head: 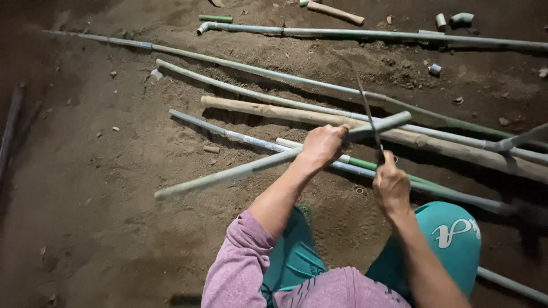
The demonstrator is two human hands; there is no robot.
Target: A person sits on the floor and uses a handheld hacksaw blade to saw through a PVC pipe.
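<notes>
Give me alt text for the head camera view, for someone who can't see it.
Seen from above, a person's left hand holds a grey pipe off a dirt floor while the right hand sets a thin saw blade across it. More pipes and a wooden pole lie beyond.

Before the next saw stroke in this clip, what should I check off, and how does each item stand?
1. Left hand grips the grey pipe: ok.
2. Right hand holds the thin saw blade by its lower end: ok.
3. Blade crosses the pipe near its free end, to the right of the left hand: ok.
4. Left fingers clear of the blade: ok, though close.
5. Pipe steadied by anything besides the hand: cannot tell.
6. Depth of the cut: cannot tell, blade blurred.
</notes>
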